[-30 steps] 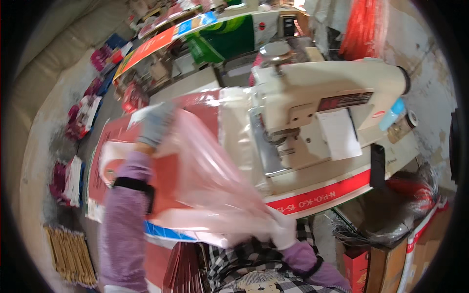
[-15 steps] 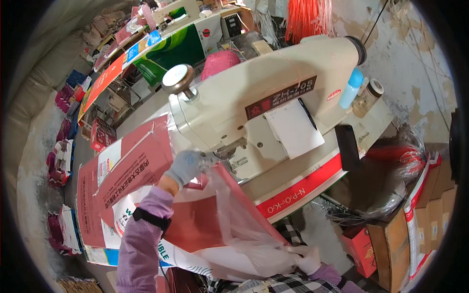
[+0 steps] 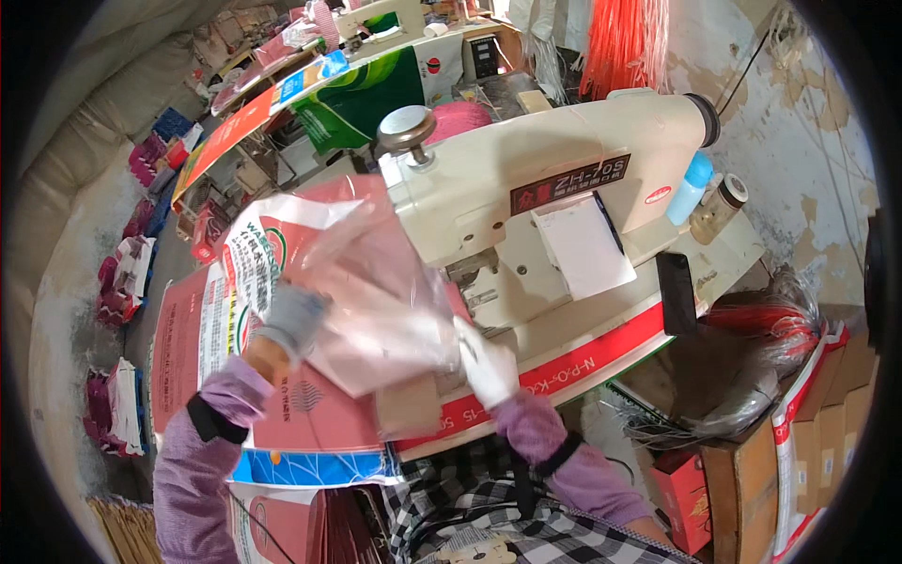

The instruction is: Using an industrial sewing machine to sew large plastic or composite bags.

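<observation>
A red and white printed sack (image 3: 395, 249) with a clear plastic film at its mouth is lifted and folded in front of the sewing machine, partly blurred. My left hand (image 3: 296, 321), in a grey glove, is closed on the sack's left part, its fingers smeared. In a white glove, my right hand (image 3: 487, 365) pinches the right edge of the film, just in front of the machine bed. The cream sewing machine (image 3: 554, 160) stands beyond, its needle area right of the sack. Under my left arm lie more flat printed sacks (image 3: 188, 348).
On the machine bed rest a white paper pad (image 3: 587, 249) with a pen and a black phone (image 3: 676, 293). A blue bottle (image 3: 692, 188) and a jar (image 3: 720, 209) stand behind. Cardboard boxes (image 3: 742, 489) and bundled strands (image 3: 794, 315) are at right. Folded sacks (image 3: 117, 404) line the left wall.
My left hand has drawn away from the needle area to the left, turning the sack up. My right hand has risen from the lower edge toward the machine bed. The view has shifted slightly.
</observation>
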Motion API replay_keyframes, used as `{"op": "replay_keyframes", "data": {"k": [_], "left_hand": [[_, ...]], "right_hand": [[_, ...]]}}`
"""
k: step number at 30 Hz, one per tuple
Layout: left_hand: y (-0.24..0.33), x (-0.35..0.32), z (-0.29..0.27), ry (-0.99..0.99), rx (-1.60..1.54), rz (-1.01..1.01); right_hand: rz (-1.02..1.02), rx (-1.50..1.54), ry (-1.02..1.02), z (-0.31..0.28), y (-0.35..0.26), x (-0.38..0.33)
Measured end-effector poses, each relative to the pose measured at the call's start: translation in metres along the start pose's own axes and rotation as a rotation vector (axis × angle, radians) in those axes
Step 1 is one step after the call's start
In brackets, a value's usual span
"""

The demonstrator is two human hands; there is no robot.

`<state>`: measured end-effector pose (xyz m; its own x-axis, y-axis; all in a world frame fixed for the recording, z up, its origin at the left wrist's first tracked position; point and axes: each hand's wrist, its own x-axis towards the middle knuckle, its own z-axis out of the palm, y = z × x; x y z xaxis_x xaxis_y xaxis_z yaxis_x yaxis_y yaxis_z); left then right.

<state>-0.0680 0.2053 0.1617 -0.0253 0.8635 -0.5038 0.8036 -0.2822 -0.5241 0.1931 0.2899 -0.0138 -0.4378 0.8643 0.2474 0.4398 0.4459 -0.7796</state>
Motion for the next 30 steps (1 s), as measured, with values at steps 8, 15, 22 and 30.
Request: {"op": "replay_keyframes", "data": {"k": [8, 15, 22, 30], "left_hand": [[0.146, -0.098, -0.036, -0.264, -1.408, 0.392], [0.16, -0.072, -0.047, -0.417, -1.808, 0.148], [0.16, -0.044, -0.101, 0.31, -0.658, 0.671], [0.199, -0.059, -0.108, -0.055, -0.653, 0.733]], "right_hand": [[0.149, 0.901, -0.342, 0.132, -0.021, -0.131], [0.469, 1.212, -0.311, -0.034, -0.056, -0.07], [0.291, 0.754, -0.326, -0.068, -0.071, -0.113], [0.402, 0.381, -0.329, -0.07, -0.067, -0.101]]}}
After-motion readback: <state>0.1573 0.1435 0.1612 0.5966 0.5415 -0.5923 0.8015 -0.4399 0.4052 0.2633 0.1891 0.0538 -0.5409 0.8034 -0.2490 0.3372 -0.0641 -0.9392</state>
